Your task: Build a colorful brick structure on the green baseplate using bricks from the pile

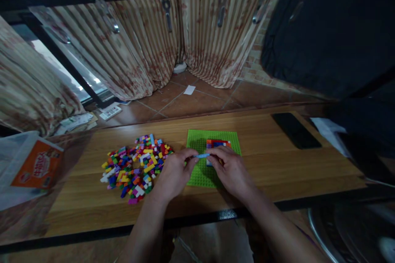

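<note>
A light blue toy brick [203, 155], long and thin, is pinched at its two ends between my hands. My left hand [175, 171] grips its left end with thumb and forefinger, and my right hand [230, 167] has the right end. Below them lies a green baseplate [197, 178]. On the plate sits a block of coloured bricks [218, 143], with orange, red, blue and white showing; my right hand hides part of it. Left of my left hand spreads a pile of loose bricks [149, 167] in many colours.
The wooden table [259, 164] carries a dark phone [296, 130] at the right, with white paper [328, 133] beyond it. A clear plastic box [18, 148] with an orange label stands at the far left. Striped curtains [138, 41] hang behind the table.
</note>
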A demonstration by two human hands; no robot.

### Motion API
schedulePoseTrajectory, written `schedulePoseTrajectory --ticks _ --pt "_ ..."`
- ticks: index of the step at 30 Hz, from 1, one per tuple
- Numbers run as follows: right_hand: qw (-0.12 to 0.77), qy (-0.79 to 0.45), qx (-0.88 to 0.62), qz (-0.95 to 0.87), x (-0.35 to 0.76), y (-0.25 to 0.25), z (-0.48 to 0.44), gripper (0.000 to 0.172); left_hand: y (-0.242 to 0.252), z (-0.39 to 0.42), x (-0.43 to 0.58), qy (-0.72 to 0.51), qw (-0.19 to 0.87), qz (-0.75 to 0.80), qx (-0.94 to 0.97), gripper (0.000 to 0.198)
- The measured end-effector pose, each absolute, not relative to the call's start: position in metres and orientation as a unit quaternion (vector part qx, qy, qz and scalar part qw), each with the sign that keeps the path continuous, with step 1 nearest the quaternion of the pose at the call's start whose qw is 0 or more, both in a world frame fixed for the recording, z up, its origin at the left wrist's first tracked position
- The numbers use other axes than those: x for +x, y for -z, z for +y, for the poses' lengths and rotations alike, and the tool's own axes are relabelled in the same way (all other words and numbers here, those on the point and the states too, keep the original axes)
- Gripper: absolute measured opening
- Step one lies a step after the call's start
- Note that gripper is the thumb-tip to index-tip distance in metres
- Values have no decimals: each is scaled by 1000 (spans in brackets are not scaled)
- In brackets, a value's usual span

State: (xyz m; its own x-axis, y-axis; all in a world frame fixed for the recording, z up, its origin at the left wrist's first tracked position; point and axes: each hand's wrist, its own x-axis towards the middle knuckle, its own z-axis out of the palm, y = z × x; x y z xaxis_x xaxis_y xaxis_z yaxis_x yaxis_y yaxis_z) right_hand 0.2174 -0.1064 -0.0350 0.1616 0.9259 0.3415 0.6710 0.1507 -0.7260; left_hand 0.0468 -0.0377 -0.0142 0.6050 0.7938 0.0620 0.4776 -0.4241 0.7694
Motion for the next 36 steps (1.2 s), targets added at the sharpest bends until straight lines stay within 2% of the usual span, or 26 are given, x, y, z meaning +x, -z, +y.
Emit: schedulePoseTrajectory --ticks 5,12,16,20,24,29,36 --pt "418 -156 -635 -630 213 35 -104 14 18 -35 41 -220 388 392 805 23" --pt "394 -147 -636 -646 201 40 -105 13 20 -35 28 -222 355 401 815 21" --pt "383 -102 -628 -670 188 45 -103 12 20 -17 -2 -253 338 445 790 32" --pt "364 -35 -625 -690 168 51 -100 13 15 0 -48 -233 273 553 752 24" --pt "341 1 -633 -695 148 58 -99 11 11 -1 -74 -136 232 628 731 15" --pt "326 -30 -621 -712 130 66 -99 11 9 -10 -66 -72 207 650 728 7" --pt "353 -109 -592 -716 120 63 -102 13 6 -11 -59 -66 177 642 743 7"
